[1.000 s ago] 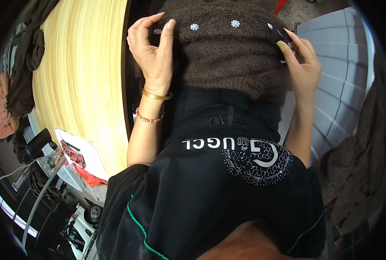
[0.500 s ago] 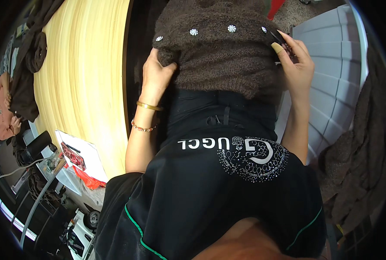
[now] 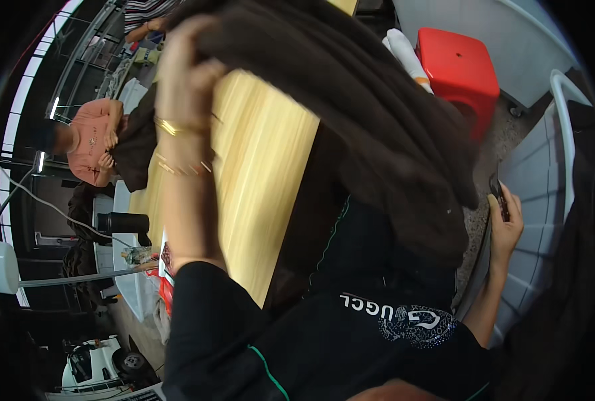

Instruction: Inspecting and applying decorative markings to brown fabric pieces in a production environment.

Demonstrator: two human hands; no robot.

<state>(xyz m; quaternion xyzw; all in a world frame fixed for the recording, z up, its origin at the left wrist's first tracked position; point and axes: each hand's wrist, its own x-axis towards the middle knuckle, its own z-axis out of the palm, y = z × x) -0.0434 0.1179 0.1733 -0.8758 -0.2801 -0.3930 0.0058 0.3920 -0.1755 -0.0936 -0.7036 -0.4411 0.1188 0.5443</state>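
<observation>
A dark brown knitted garment [image 3: 371, 127] stretches from the upper left across my lap, smeared by motion. My left hand [image 3: 192, 73] is raised high over the table and closed on one end of the garment; its fingers are blurred. Off to the right, apart from the cloth, my right hand [image 3: 506, 224] is closed around small dark thread snips [image 3: 504, 204], with the blade end pointing away from me. The shiny buttons cannot be made out now.
A pale wooden table [image 3: 271, 147] lies to my left, and a person in a pink shirt [image 3: 92, 144] handles dark cloth beyond it. Far right are a red stool [image 3: 458, 63] and a grey bin [image 3: 534, 234] beside my right arm. A lamp [image 3: 2, 266] stands left.
My left hand has lifted up and to the left, pulling the garment off my lap toward the table. My right hand has moved right and nearer, away from the garment, still holding the snips.
</observation>
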